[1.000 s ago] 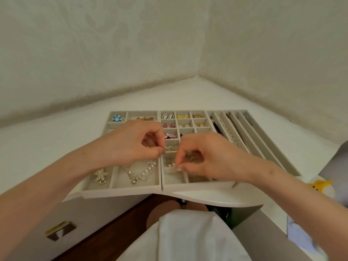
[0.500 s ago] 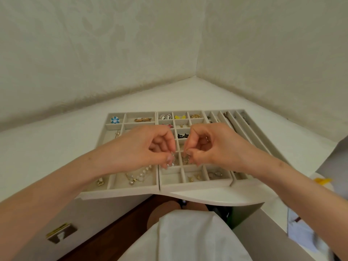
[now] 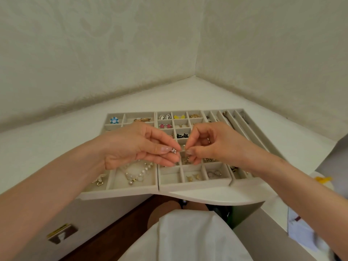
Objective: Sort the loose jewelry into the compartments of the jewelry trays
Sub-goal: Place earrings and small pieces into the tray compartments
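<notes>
Grey velvety jewelry trays sit at the table's front edge. Above the middle tray, the left hand, fingers curled, pinches a sparkling stud earring. The right hand, just beside it, pinches a tiny piece too small to identify.

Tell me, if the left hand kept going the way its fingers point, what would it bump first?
Probably the fingertips of the right hand: the left hand, pinching a sparkly earring, points straight across at them, a small gap apart. Depth is hard to judge from one view.
</notes>
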The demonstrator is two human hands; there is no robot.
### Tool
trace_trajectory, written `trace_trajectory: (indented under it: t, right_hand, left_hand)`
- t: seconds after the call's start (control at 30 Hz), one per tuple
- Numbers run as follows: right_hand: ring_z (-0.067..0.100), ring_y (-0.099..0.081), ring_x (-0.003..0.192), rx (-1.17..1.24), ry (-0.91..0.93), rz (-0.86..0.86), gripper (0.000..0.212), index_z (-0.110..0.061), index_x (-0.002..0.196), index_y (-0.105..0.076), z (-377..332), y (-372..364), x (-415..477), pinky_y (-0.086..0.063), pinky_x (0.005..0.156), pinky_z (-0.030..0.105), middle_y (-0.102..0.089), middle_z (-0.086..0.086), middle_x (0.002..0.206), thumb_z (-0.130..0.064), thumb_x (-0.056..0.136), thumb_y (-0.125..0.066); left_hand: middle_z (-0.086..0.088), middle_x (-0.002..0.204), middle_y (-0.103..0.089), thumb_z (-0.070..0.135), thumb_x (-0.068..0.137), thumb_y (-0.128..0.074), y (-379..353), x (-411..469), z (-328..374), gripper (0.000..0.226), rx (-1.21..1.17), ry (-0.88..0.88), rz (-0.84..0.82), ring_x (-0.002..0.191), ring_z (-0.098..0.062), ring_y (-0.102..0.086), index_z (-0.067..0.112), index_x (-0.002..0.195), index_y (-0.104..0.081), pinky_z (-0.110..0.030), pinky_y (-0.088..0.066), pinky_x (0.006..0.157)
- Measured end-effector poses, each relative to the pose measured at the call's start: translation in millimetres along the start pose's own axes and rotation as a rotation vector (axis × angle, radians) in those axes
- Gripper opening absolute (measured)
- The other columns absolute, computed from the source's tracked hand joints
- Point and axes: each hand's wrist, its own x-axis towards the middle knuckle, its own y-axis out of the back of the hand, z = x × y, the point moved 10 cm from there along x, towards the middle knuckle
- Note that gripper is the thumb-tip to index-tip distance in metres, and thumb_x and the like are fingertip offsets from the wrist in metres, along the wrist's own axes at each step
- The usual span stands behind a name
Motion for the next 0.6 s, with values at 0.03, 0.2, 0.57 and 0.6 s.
trace_trajectory:
  t: [0.03, 0.2, 0.57, 0.6]
  right_hand:
    - [0.010, -0.066, 0.061, -0.001, 0.004, -0.002, 0.012, -0.005, 0.080, -0.062, -0.4, -0.1, 0.1, -0.053, 0.060, 0.017, -0.068, 0.005, 0.069, 0.007, 0.081, -0.065]
    - [0.010, -0.065, 0.062, -0.030, 0.019, -0.009, 0.017, -0.007, 0.087, -0.065, -1.8, 0.2, -0.2, -0.052, 0.061, 0.019, -0.067, 0.003, 0.072, 0.009, 0.081, -0.065]
    - [0.016, -0.069, 0.066, 0.076, 0.007, 0.005, 0.018, -0.008, 0.085, -0.068, -0.3, 4.8, -1.6, -0.054, 0.065, 0.020, -0.068, 0.001, 0.071, 0.007, 0.077, -0.069]
    - [0.018, -0.069, 0.068, 0.061, 0.005, 0.003, 0.018, -0.009, 0.085, -0.068, 0.0, 4.5, -1.8, -0.054, 0.067, 0.021, -0.069, 0.002, 0.072, 0.007, 0.076, -0.070]
  left_hand:
    - [-0.022, 0.089, -0.070, -0.001, 0.069, -0.059, -0.4, -0.6, -0.3, 0.030, -0.003, 0.007, -0.002, 0.076, -0.021, -0.071, -0.005, 0.097, -0.067, -0.024, -0.058, 0.067]
    - [-0.021, 0.088, -0.071, 0.002, 0.064, -0.065, 2.4, -1.5, 1.1, 0.031, 0.053, -0.005, 0.053, 0.074, -0.020, -0.071, -0.004, 0.095, -0.068, -0.024, -0.058, 0.065]
    - [-0.012, 0.076, -0.072, 0.000, 0.078, -0.067, 5.2, -3.6, 15.4, 0.008, 0.381, -0.166, 0.189, 0.066, -0.013, -0.069, 0.006, 0.081, -0.070, -0.018, -0.055, 0.063]
    - [-0.009, 0.075, -0.072, 0.003, 0.079, -0.068, 2.7, -4.2, 18.2, 0.007, 0.501, -0.198, 0.198, 0.066, -0.010, -0.068, 0.009, 0.080, -0.070, -0.016, -0.054, 0.064]
